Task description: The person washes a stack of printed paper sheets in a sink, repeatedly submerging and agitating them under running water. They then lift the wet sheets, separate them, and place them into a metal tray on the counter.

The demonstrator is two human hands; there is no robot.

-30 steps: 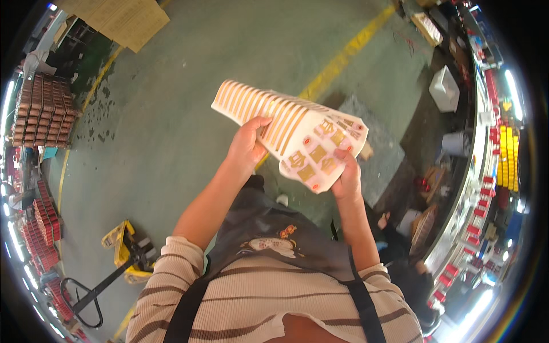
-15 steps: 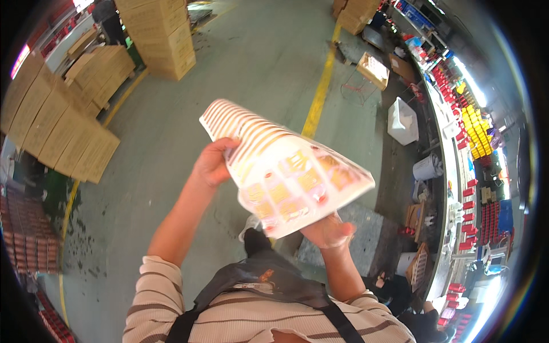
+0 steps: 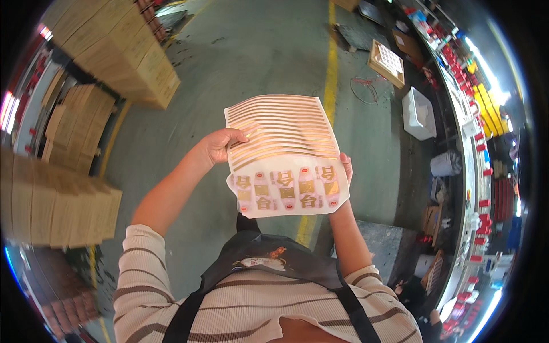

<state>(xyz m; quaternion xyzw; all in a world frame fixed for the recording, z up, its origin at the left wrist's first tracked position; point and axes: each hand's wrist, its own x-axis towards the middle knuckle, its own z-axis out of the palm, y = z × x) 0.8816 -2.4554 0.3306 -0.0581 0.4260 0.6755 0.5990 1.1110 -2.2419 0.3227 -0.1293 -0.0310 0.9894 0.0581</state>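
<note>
In front of my body I hold a sheet of labels [image 3: 285,151], perhaps several stacked together. Gold stripes run across its far part, and pink-and-gold printed labels fill the near part. My left hand [image 3: 222,145] pinches the left edge, thumb lying on top and the other fingers hidden beneath. At the right edge my right hand [image 3: 346,166] grips the sheet; only part of the hand shows, the rest being behind it.
Stacked cartons [image 3: 128,51] stand at the far left, with more cartons [image 3: 57,200] nearer. Along the right runs a long workbench [image 3: 466,171] crowded with red and yellow items. A white bin [image 3: 418,113] and a shallow box [image 3: 386,63] stand beside it. Yellow lines [image 3: 330,68] mark the floor.
The sheet has turned from a slant to nearly square in front of me, its face flatter to view. My right hand has moved from under its near edge up to its right edge.
</note>
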